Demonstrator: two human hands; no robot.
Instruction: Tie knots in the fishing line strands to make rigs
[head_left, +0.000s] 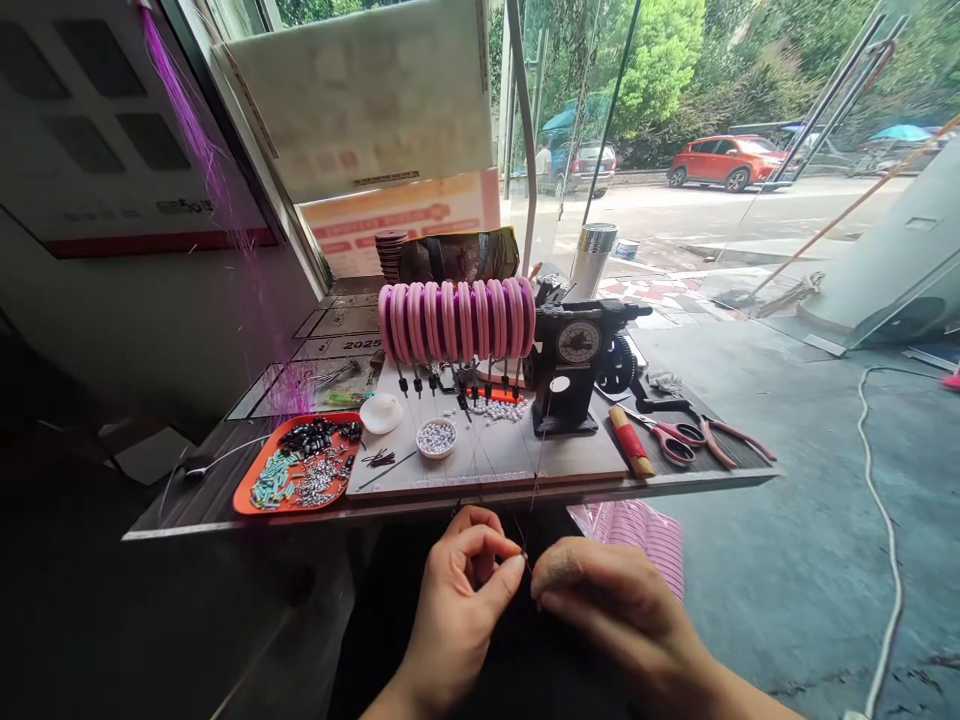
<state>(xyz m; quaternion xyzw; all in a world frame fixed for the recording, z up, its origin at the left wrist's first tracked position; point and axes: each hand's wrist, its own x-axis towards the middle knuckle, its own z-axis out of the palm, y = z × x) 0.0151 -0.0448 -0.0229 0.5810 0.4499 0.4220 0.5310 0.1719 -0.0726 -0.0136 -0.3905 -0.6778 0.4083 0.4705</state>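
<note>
In front of the table edge, my left hand (pixel 466 585) pinches a thin thread (pixel 533 505) between thumb and forefinger, with a tiny piece at the fingertips too small to name. Close beside it, my right hand (pixel 619 590) has its fingers pressed together on the thread's lower end; the grip is partly hidden. The thread runs up toward a black winding machine (pixel 574 350) with a dial and crank. Its shaft carries a row of pink spools (pixel 457 320) with purple line. Several black clips hang below the spools, with fine lines running down from them.
An orange tray (pixel 244 490) of sorted small parts stands at left. A bowl of silvery beads (pixel 436 438), a white lid (pixel 381 413) and loose beads lie mid-table. Scissors (pixel 671 440), pliers (pixel 724 440) and a red-wrapped stick (pixel 631 440) are at right. Bagged pink spools (pixel 637 535) sit below.
</note>
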